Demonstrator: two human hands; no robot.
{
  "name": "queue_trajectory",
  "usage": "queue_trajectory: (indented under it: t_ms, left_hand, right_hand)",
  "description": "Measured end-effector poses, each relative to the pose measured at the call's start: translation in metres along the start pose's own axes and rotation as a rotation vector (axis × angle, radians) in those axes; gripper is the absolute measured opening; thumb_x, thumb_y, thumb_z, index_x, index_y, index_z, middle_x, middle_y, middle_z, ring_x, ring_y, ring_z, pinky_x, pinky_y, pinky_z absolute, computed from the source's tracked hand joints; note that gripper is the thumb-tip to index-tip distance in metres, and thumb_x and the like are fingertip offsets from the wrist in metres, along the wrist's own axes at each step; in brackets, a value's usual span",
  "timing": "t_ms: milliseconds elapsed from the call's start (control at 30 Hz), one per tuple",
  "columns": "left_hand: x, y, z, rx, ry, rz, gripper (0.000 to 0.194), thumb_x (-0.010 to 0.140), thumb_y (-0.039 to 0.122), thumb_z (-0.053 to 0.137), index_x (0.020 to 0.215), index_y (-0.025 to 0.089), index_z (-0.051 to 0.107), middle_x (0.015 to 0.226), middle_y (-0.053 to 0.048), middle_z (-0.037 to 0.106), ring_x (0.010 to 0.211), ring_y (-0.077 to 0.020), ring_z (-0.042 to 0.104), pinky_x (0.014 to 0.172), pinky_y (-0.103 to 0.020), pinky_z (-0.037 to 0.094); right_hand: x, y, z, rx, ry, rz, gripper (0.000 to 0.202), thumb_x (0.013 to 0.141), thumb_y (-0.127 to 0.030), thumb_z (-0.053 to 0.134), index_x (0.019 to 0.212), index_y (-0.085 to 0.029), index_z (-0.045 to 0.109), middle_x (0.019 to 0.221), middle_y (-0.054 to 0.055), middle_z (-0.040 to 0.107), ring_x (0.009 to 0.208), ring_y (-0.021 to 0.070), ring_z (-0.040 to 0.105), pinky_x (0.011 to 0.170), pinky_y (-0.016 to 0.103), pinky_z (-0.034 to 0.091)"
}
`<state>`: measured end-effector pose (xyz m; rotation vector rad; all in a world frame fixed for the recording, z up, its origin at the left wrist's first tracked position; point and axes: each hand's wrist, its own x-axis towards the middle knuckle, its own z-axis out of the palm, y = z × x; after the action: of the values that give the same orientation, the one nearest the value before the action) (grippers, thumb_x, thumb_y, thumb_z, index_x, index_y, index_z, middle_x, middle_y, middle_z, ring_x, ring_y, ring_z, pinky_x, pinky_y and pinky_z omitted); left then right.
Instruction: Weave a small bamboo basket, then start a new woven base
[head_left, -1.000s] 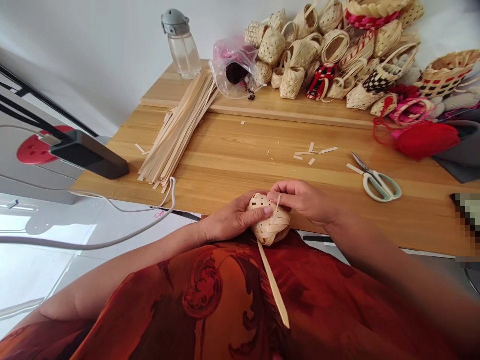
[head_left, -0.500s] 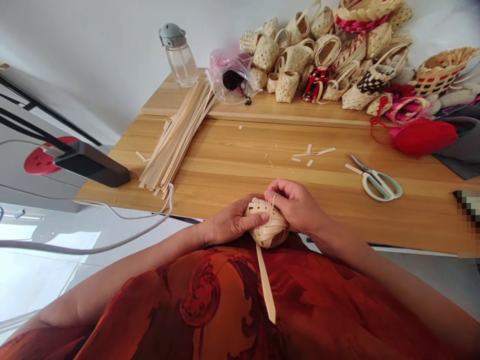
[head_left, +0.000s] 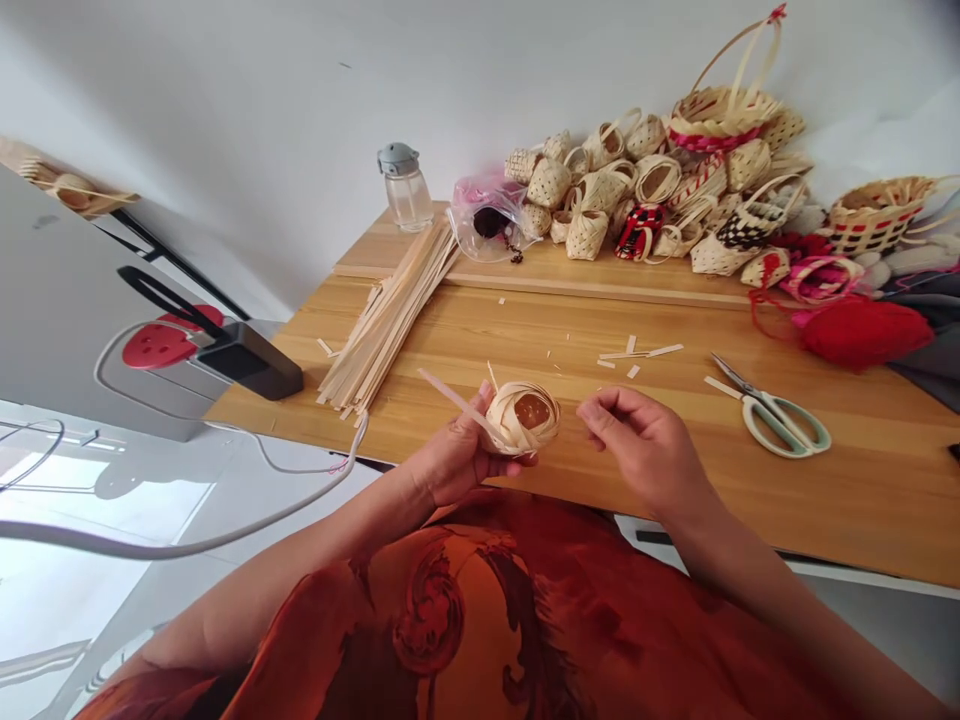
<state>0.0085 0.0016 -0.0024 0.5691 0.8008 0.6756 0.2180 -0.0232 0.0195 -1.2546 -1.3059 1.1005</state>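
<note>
Cupped in my left hand (head_left: 456,458) is a small, round basket (head_left: 507,432) woven from pale flat strips, its opening turned up and to the right. A loose strip (head_left: 448,392) sticks out from it toward the upper left, and a short thin end stands up at its far side. My right hand (head_left: 646,438) is apart from the basket, a little to its right over the table. Its fingers are curled, with thumb and forefinger together; I cannot make out anything between them.
Scissors (head_left: 780,412) lie on the right of the table, near strip offcuts (head_left: 634,354). A bundle of flat strips (head_left: 397,315) lies left. Behind are a bottle (head_left: 407,190), a plastic bag (head_left: 487,225), several finished baskets (head_left: 589,233) and red yarn (head_left: 866,332). A cable (head_left: 330,492) hangs at left.
The basket has turned in my left hand so its opening faces up. My right hand has let go of it and moved right. The view has tilted up and shifted left.
</note>
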Motion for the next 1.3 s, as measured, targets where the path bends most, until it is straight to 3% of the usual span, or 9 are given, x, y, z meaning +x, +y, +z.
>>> queue_trajectory:
  t_ms: [167, 267, 400, 500, 633, 867, 1100, 1200, 1300]
  left_hand:
    - [-0.002, -0.005, 0.000, 0.030, 0.013, 0.052, 0.071, 0.075, 0.076, 0.060, 0.110, 0.014, 0.066, 0.095, -0.012, 0.071, 0.072, -0.0200, 0.071, 0.061, -0.026, 0.056]
    - [-0.002, -0.008, 0.000, 0.050, 0.028, 0.115, 0.067, 0.074, 0.073, 0.063, 0.114, 0.019, 0.064, 0.101, -0.010, 0.070, 0.079, -0.0196, 0.070, 0.065, -0.028, 0.057]
    - [-0.004, -0.009, 0.003, 0.084, 0.040, 0.120, 0.060, 0.074, 0.067, 0.069, 0.109, 0.019, 0.061, 0.093, -0.006, 0.067, 0.075, -0.0154, 0.065, 0.065, -0.026, 0.055]
    - [-0.005, -0.008, 0.006, 0.117, 0.056, 0.094, 0.059, 0.074, 0.067, 0.069, 0.108, 0.020, 0.057, 0.088, -0.003, 0.063, 0.069, -0.0133, 0.062, 0.058, -0.024, 0.053]
    - [-0.004, -0.008, 0.006, 0.145, 0.033, 0.110, 0.057, 0.076, 0.067, 0.068, 0.108, 0.022, 0.054, 0.088, -0.002, 0.060, 0.065, -0.0109, 0.059, 0.053, -0.020, 0.049]
    - [-0.003, -0.010, 0.000, 0.165, -0.034, 0.053, 0.063, 0.078, 0.070, 0.064, 0.118, 0.023, 0.049, 0.099, -0.006, 0.063, 0.069, -0.0133, 0.064, 0.055, -0.021, 0.050]
    - [-0.005, -0.009, -0.006, 0.082, -0.119, 0.075, 0.067, 0.075, 0.066, 0.069, 0.125, 0.026, 0.049, 0.125, -0.011, 0.058, 0.102, -0.0247, 0.065, 0.078, -0.037, 0.057]
    - [-0.005, -0.009, -0.006, 0.082, -0.138, 0.084, 0.076, 0.063, 0.052, 0.086, 0.124, 0.025, 0.050, 0.126, -0.011, 0.057, 0.106, -0.0260, 0.063, 0.080, -0.038, 0.055]
    - [-0.004, -0.009, -0.002, 0.135, -0.052, 0.116, 0.082, 0.054, 0.030, 0.093, 0.123, 0.022, 0.049, 0.115, -0.008, 0.061, 0.097, -0.0206, 0.062, 0.083, -0.035, 0.052]
  right_hand:
    - [-0.015, -0.016, 0.007, -0.130, -0.090, -0.180, 0.010, 0.089, -0.030, 0.066, 0.092, -0.022, 0.069, 0.087, 0.002, 0.068, 0.079, 0.0157, 0.060, 0.073, 0.029, 0.048]
    - [-0.017, -0.026, 0.012, -0.267, -0.158, -0.349, 0.021, 0.085, -0.026, 0.070, 0.106, -0.023, 0.068, 0.093, 0.003, 0.068, 0.083, 0.0168, 0.060, 0.073, 0.030, 0.047]
    - [-0.007, -0.040, 0.020, -0.387, -0.165, -0.543, 0.007, 0.082, -0.022, 0.073, 0.087, -0.021, 0.069, 0.080, 0.001, 0.064, 0.077, 0.0153, 0.056, 0.071, 0.030, 0.044]
    - [0.007, -0.042, 0.023, -0.309, -0.141, -0.412, 0.013, 0.083, -0.023, 0.071, 0.072, -0.020, 0.065, 0.068, -0.001, 0.059, 0.066, 0.0128, 0.051, 0.063, 0.028, 0.041]
    - [0.029, -0.026, 0.025, -0.034, -0.120, -0.146, 0.015, 0.080, -0.033, 0.074, 0.077, -0.020, 0.067, 0.069, -0.002, 0.059, 0.063, 0.0122, 0.050, 0.058, 0.027, 0.040]
    - [0.036, -0.004, 0.032, 0.096, -0.106, -0.027, 0.021, 0.075, -0.040, 0.077, 0.080, -0.021, 0.069, 0.071, -0.004, 0.054, 0.065, 0.0112, 0.047, 0.062, 0.026, 0.039]
    - [0.035, -0.008, 0.032, 0.074, -0.182, 0.089, 0.028, 0.072, -0.044, 0.079, 0.084, -0.020, 0.072, 0.079, 0.000, 0.066, 0.069, 0.0132, 0.054, 0.066, 0.027, 0.043]
    - [0.035, -0.007, 0.033, 0.088, -0.190, 0.112, 0.030, 0.070, -0.046, 0.081, 0.081, -0.020, 0.071, 0.080, 0.000, 0.067, 0.072, 0.0136, 0.056, 0.069, 0.028, 0.045]
    - [0.034, -0.003, 0.035, 0.127, -0.209, 0.135, 0.029, 0.070, -0.045, 0.081, 0.081, -0.020, 0.071, 0.083, 0.001, 0.069, 0.074, 0.0147, 0.058, 0.071, 0.029, 0.047]
